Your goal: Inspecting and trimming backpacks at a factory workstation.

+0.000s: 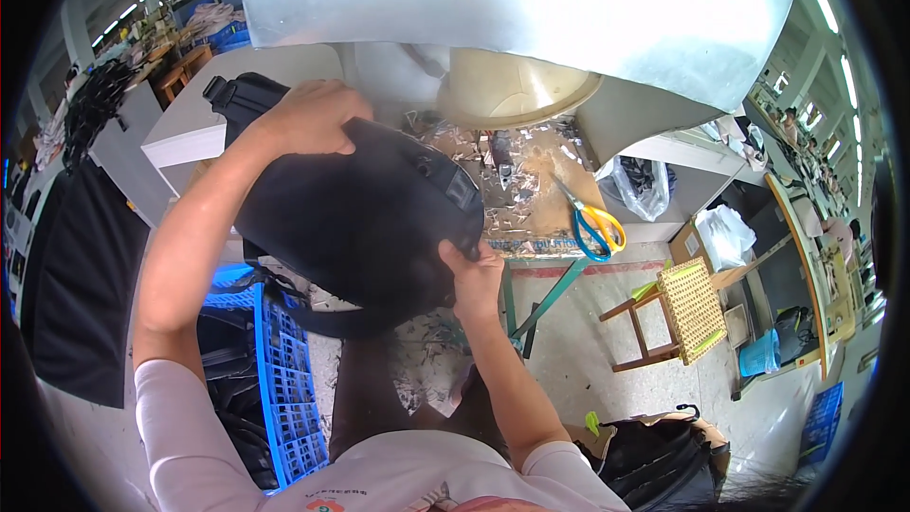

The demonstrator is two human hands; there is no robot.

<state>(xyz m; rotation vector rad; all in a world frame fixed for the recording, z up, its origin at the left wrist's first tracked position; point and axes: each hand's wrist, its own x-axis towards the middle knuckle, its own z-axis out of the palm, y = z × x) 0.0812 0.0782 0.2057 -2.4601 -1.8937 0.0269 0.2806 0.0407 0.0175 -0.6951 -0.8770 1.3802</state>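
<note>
A black backpack (351, 213) is held up in front of me, tilted, with its broad face toward me. My left hand (322, 116) is closed on its upper edge near a black strap end. At the lower right side my right hand (477, 277) grips the bag, thumb on top and the other fingers mostly hidden behind it. Several black straps (336, 322) hang along the bag's lower edge. To the right of the bag, a pair of scissors (592, 228) with blue and yellow handles lies at the edge of a worktable (555, 213) littered with scraps.
A large pale metal hood (521, 0) hangs over the table, above a round beige basin (517, 85). By my left leg stands a blue plastic crate (289, 389) with black bags. On the right are a woven stool (690, 308) and a carton (716, 436) of black goods.
</note>
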